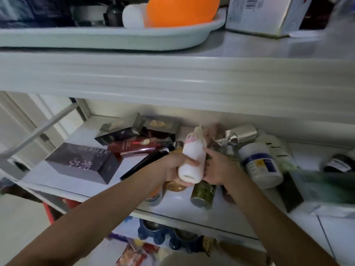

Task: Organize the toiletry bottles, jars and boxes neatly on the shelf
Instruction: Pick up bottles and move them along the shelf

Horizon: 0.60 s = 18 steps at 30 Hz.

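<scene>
- Head view is showing a white shelf (76,181) in a white unit, with a thick ribbed ledge crossing the middle of the frame above it.
- Both hands are meeting at frame centre. The left hand (172,167) is curling its fingers round the lower body of a white bottle (193,160), and the right hand (217,167) is gripping that bottle's right side.
- That bottle is being held tilted just above the shelf clutter, base toward the camera and cap toward the rear.
- Lying toppled around it are a green bottle (202,192) just below the hands, a black tube (146,164) and a red bottle (134,147) to the left, and a chrome dispenser (238,135) and a white jar (259,166) to the right.
- A purple box (82,162) is sitting at centre left near the shelf's front edge, with bare shelf showing behind and in front of it.
- Dark boxes (119,131) are leaning at the rear.
- A pale tray (115,38) holding an orange object (182,10) is overhanging the ledge at the top of the frame.
- Lettering is showing upside down on the purple box, and the white bottle is wearing a round pink label. All of it is too blurred to read.
</scene>
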Each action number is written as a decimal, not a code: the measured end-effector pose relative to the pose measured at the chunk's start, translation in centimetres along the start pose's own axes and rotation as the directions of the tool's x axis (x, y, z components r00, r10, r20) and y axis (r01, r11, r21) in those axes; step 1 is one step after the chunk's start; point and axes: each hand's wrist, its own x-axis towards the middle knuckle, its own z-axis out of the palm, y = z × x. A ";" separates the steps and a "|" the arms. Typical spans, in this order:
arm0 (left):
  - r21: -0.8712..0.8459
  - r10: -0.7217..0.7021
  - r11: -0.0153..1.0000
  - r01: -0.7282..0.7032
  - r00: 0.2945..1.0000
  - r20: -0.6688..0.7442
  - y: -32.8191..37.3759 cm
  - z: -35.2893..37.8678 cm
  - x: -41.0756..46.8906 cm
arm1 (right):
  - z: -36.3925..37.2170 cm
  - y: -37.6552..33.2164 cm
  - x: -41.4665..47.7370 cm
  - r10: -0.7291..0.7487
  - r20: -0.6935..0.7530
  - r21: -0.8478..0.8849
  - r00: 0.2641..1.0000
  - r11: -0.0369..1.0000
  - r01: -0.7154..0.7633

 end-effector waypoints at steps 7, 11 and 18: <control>-0.088 -0.066 0.993 0.080 0.985 0.159 -0.4 0.3 0.7 | -1.6 -0.1 -0.1 -0.014 -0.050 -0.049 0.999 0.999 0.012; -0.165 -0.098 0.977 0.138 0.968 0.232 -0.6 1.0 0.9 | -2.1 -0.4 -0.5 -0.036 -0.050 -0.090 0.998 0.995 0.031; -0.108 -0.068 0.989 0.098 0.963 0.259 0.0 3.2 1.3 | -3.6 -1.1 -1.9 -0.081 -0.152 -0.115 0.985 0.991 0.064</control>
